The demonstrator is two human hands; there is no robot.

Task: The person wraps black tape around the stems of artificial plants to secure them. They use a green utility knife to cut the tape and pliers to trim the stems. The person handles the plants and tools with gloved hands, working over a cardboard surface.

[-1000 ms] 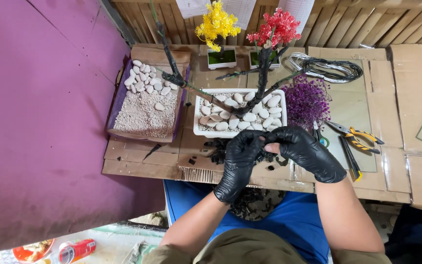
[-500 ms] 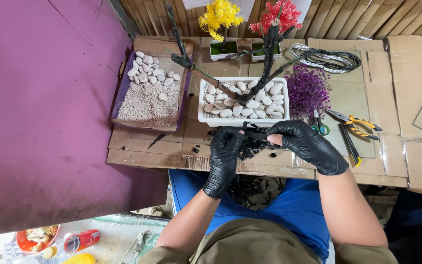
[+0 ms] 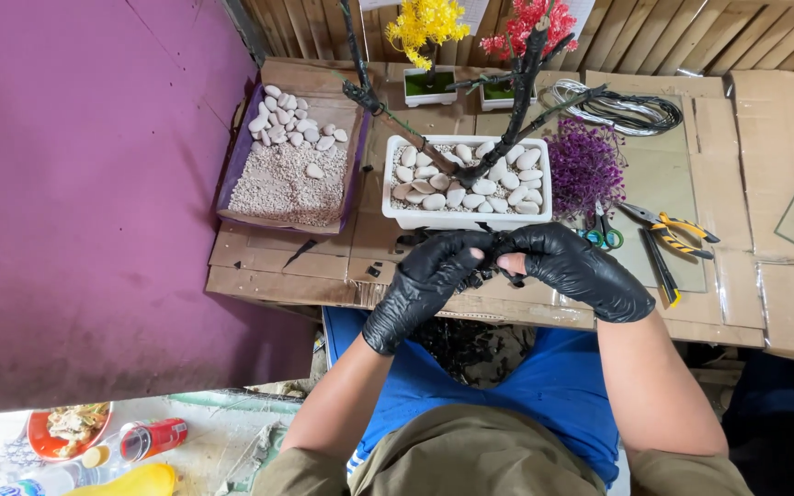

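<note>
**Black strip pinched between both gloves**

Black strip (image 3: pixel 492 264) sits at centre frame, just below the white planter (image 3: pixel 467 219); its long axis is too hidden to tell. Your left hand (image 3: pixel 429 280) and right hand (image 3: pixel 573 268), both in black gloves, close their fingertips on it from either side. Upper left, a purple tray (image 3: pixel 228 174) holds gravel and white stones. Yellow-handled pliers (image 3: pixel 671 225) lie at right.

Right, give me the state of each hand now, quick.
Left hand: gloved, closed in a pinch grip on a small black piece.
Right hand: gloved, closed, pinching the same black piece from the other side.
</note>
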